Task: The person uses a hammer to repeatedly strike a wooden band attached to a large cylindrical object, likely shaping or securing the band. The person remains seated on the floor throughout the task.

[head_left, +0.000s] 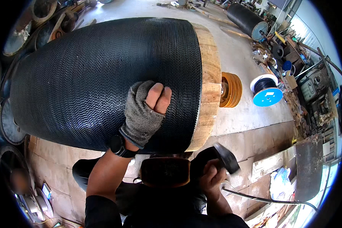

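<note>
A large black roller (83,76) with a finely ridged surface lies across in front of me, with a pale wooden band (209,76) at its right end. Against its near side rests my left hand (146,112), in a grey fingerless glove, with the fingers curled closed. Whatever those fingers hold, if anything, is hidden. My right hand (212,176) is bare and wraps round a hammer, below the wooden band. The dark hammer head (227,157) points up and is apart from the roller; the handle is mostly covered.
An orange-yellow grooved pulley (231,90) sits beyond the wooden end. Further right stands a blue-flanged spool (268,97) of black cable. Another black roller (247,22) lies at the far right. Scrap and tools line the right wall. A bent metal bar (269,198) crosses the lower right.
</note>
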Tool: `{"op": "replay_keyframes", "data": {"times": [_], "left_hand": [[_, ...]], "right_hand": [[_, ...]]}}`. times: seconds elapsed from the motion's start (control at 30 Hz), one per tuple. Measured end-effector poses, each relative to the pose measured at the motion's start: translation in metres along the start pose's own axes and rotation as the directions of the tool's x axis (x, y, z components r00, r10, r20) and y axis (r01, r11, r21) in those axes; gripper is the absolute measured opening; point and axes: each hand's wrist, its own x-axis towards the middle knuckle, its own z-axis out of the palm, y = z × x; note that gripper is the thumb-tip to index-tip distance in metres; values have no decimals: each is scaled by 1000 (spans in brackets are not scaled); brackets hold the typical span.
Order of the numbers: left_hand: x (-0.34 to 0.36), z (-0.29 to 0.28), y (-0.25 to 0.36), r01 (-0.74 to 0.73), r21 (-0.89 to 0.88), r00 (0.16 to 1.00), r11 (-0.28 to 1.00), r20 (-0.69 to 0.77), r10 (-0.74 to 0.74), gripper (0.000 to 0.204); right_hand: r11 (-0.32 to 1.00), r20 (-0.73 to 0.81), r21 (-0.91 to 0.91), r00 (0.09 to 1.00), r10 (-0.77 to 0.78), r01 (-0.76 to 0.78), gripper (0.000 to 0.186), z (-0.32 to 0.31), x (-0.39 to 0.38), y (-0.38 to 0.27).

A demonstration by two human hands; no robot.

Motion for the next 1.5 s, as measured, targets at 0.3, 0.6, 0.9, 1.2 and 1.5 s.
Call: {"op": "replay_keyframes", "data": {"times": [0.3,0.6,0.9,1.2,1.5], "left_hand": [[6,9,-4,6,27,999,1000,-34,-5,43],[20,8,-13,15,90,999,996,41,-18,44],[14,1,8,-107,72,986,992,-119,115,29],[-69,3,116,212,-523,976,826,158,-150,41],[-41,-8,111,272,-411,940,870,306,-150,51]], "right_hand": [[995,-16,30,995,-96,96,13,9,19,-15],[978,149,-2,967,208,-210,20,5,30,-20],[970,141,-172,971,195,-170,28,16,10,9],[984,79,-105,985,155,-146,22,6,2,9],[989,72,-13,986,149,-148,15,6,10,3]]}}
